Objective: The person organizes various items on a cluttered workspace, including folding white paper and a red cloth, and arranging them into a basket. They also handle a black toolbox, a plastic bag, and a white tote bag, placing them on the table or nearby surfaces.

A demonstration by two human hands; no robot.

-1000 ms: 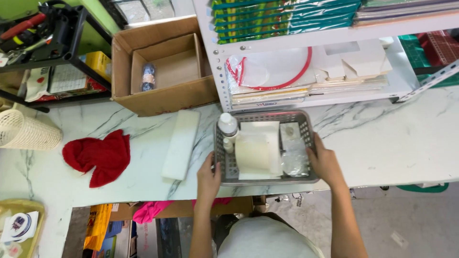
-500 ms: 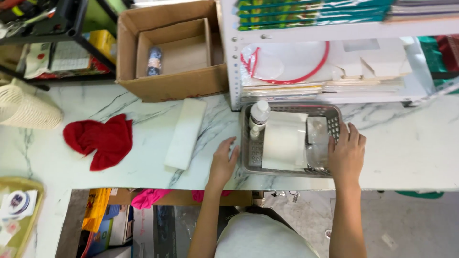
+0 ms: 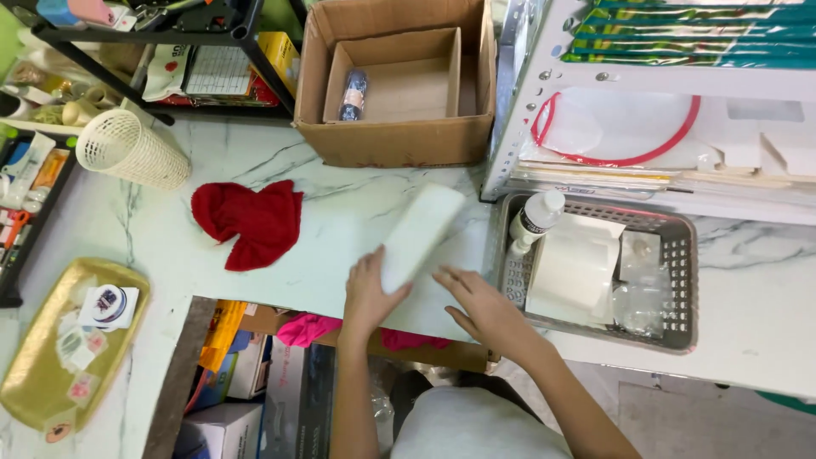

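Observation:
A long white flat block (image 3: 422, 234) lies on the marble tabletop (image 3: 340, 238). My left hand (image 3: 371, 293) grips its near end. My right hand (image 3: 486, 310) rests flat and open on the tabletop just right of the block, next to a grey mesh basket (image 3: 680, 280). The basket holds a white bottle (image 3: 535, 218), a white paper roll (image 3: 571, 270) and clear plastic pieces.
A red cloth (image 3: 251, 223) lies left of the block. An open cardboard box (image 3: 399, 76) stands at the back, a white metal shelf (image 3: 663, 110) to its right. A cream wicker cup (image 3: 132, 150) and a gold tray (image 3: 64, 344) sit at the left.
Both hands have left the basket's sides and moved left. My left hand has taken hold of the white block, and my right hand has come down flat beside it.

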